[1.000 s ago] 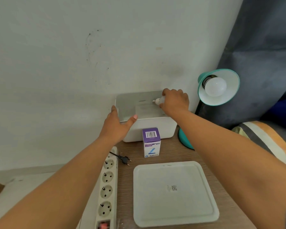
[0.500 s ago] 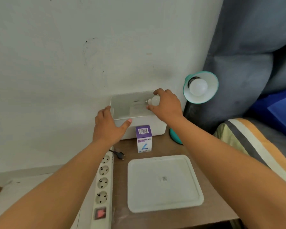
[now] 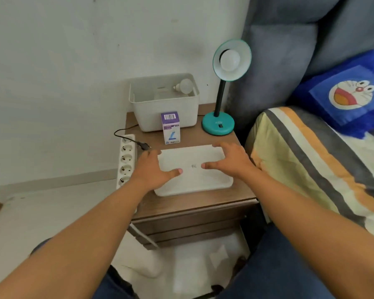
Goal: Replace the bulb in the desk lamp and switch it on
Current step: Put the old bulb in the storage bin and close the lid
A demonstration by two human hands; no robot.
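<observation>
A teal desk lamp (image 3: 218, 125) stands at the back right of the wooden nightstand (image 3: 192, 203), with a white bulb (image 3: 230, 59) fitted in its shade. A second white bulb (image 3: 185, 86) lies inside the open white box (image 3: 164, 113) against the wall. A purple and white bulb carton (image 3: 170, 127) stands in front of the box. The box's white lid (image 3: 194, 180) lies flat on the nightstand. My left hand (image 3: 153, 167) and my right hand (image 3: 229, 160) are spread over the lid's left and right sides, thumbs on top, fingers apart.
A white power strip (image 3: 125, 160) lies along the nightstand's left edge, with the lamp's black plug (image 3: 144, 145) loose beside it. A bed with a striped blanket (image 3: 311, 160) and a blue cushion (image 3: 350, 93) is at the right. A grey headboard stands behind the lamp.
My right hand let go of the bulb, which now lies in the box. Both hands pulled back from the box to the lid. The view tilted down and back.
</observation>
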